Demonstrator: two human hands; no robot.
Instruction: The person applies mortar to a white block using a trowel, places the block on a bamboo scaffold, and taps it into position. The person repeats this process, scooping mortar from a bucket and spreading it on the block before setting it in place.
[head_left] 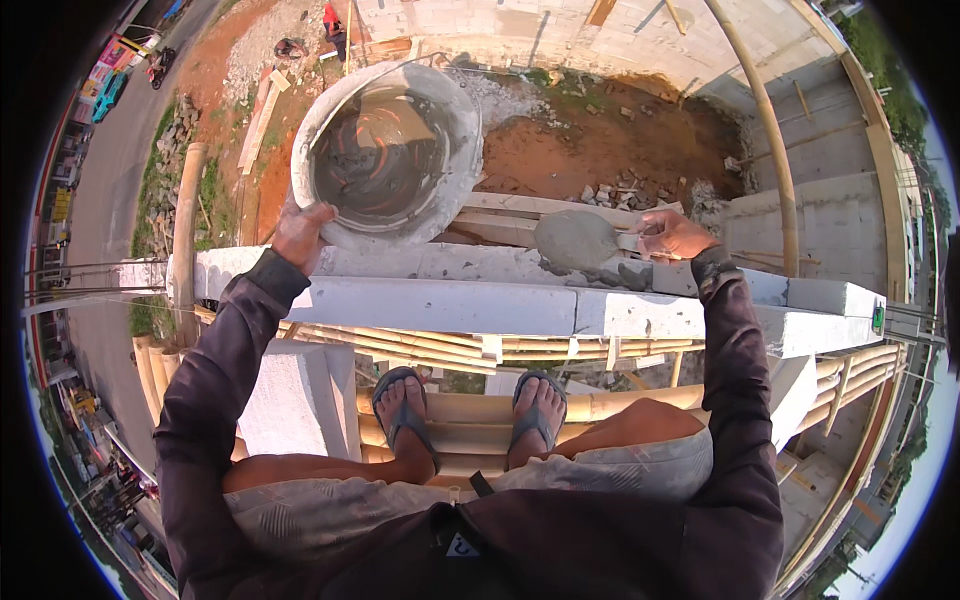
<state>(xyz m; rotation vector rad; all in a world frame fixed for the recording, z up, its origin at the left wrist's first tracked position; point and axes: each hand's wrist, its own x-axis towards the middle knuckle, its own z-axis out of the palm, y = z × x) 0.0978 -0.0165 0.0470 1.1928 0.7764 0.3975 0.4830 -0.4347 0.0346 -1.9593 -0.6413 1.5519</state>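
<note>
My left hand (300,236) is closed on the near rim of a round, mortar-crusted bucket (465,130). Wet grey mortar (378,170) lies inside the bucket, which rests at the wall's far edge. In my right hand (676,235) is the handle of a rounded trowel (577,240), its broad end covered with grey mortar. The trowel is just above the top of the white block wall (440,304), to the right of the bucket. Mortar dabs (632,273) sit on the wall beneath my right hand. The fingers partly hide the trowel's handle.
My sandalled feet (405,415) stand on bamboo poles (470,408) behind the wall. A loose white block (290,400) stands left of them. An upright bamboo pole (188,230) rises at the left, another (765,130) at the right. Far below is reddish ground (600,150) with rubble.
</note>
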